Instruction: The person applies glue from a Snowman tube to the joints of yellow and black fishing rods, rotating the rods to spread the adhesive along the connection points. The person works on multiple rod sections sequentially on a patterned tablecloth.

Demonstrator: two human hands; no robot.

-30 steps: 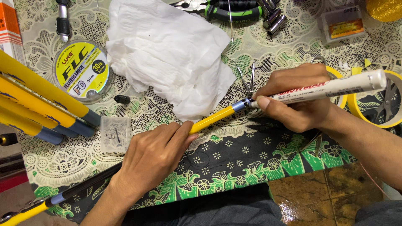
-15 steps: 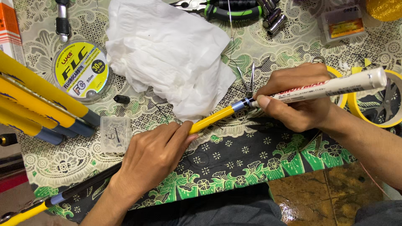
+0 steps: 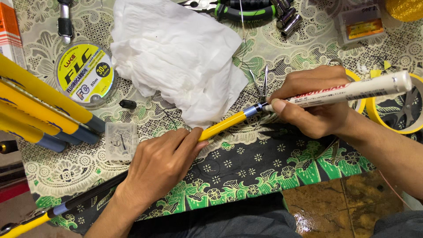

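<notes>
**Marker tip against the yellow rod**

A patterned cloth (image 3: pixel 246 176) in green, black and cream covers the work surface in front of you, and it is crowded with gear. Your left hand (image 3: pixel 161 169) lies over a yellow rod (image 3: pixel 222 125), fingers curled down and pressed onto its shaft, pinning it against the cloth. The rod runs diagonally from the lower left, where its dark section passes under your palm, up to a blue band near its upper end. Your right hand (image 3: pixel 315 103) pinches a white marker pen (image 3: pixel 348 90) between thumb and fingers, the pen lying nearly level with its cap end pointing right. The pen's tip meets the rod just at the blue band.

Just above the rod sits a crumpled white tissue (image 3: pixel 176 57). To its left lies a round spool of fishing line (image 3: pixel 86 72) with a yellow label, and more yellow rods (image 3: pixel 39 110) with blue ends are stacked along the left edge. A small clear plastic box (image 3: pixel 120 140) rests just beside your left hand. Green-handled pliers (image 3: pixel 238 9) lie at the top, and a roll of yellow tape (image 3: pixel 394 112) sits behind your right wrist.
</notes>
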